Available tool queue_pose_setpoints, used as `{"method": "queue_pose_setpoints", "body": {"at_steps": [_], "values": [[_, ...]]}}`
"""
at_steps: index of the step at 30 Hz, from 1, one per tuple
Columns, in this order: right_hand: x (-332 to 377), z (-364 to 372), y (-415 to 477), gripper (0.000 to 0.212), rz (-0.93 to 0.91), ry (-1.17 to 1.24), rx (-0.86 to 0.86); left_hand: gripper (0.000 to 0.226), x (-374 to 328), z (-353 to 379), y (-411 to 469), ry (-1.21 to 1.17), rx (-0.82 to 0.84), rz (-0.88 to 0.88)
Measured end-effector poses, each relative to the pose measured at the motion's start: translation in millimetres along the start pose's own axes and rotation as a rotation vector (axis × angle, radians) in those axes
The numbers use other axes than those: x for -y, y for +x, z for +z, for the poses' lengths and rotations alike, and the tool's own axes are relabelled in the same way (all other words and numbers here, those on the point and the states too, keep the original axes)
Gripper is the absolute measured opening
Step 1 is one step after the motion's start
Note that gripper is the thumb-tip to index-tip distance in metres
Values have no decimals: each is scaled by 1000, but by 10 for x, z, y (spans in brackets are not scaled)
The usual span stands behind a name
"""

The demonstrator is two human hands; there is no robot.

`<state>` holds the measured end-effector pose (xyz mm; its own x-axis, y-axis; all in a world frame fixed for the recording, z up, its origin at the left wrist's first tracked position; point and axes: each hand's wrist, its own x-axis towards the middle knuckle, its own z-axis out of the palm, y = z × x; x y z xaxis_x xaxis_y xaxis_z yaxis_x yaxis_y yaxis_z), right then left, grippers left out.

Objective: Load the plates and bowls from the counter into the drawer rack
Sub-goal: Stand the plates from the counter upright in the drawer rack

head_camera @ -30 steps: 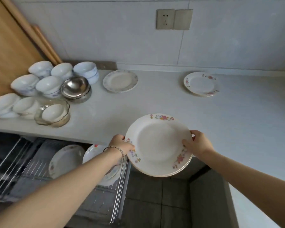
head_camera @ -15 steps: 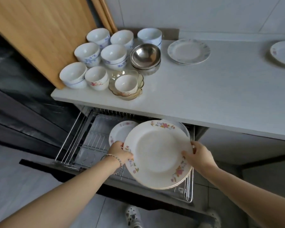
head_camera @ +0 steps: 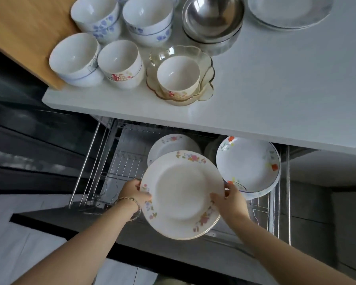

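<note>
Floral plate (head_camera: 181, 194) sits tilted above the drawer rack (head_camera: 111, 161); your left hand (head_camera: 134, 192) and right hand (head_camera: 230, 200) clamp its opposite rims, fingers closed. Bowls (head_camera: 119, 62) occupy the counter (head_camera: 275, 95).

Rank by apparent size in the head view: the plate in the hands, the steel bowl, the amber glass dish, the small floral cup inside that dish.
1. Held plate, though it is nearest the camera.
2. Steel bowl and glass dish look alike; the bowl is cut off by the frame.
3. Floral cup, clearly smallest.
</note>
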<state>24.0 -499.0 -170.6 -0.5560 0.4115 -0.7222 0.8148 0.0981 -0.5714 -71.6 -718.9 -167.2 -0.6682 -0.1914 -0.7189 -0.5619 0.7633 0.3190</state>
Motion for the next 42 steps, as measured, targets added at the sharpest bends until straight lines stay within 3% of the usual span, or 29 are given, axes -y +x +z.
{"method": "queue_pose_setpoints", "body": {"at_steps": [3,8,16,22,31,35,42], "values": [[-78,311,289,27,85,19,9,23,35,37,439,71,-7,-2],[-137,844,714,35,204,71,-15,20,2,86,1150,182,-19,44],[-13,1360,1264,39,236,114,-219,24,-237,142,2027,268,-22,206],[93,1531,1408,32,346,34,-368,29,-389,228,2278,353,10,256],[115,1588,1507,35,484,-131,-400,37,-642,333,2308,451,-8,210],[101,1609,1525,43,493,112,-438,30,-626,342,2277,428,-27,251],[52,1671,1550,47,402,298,-428,62,-502,371,2296,384,36,285]]}}
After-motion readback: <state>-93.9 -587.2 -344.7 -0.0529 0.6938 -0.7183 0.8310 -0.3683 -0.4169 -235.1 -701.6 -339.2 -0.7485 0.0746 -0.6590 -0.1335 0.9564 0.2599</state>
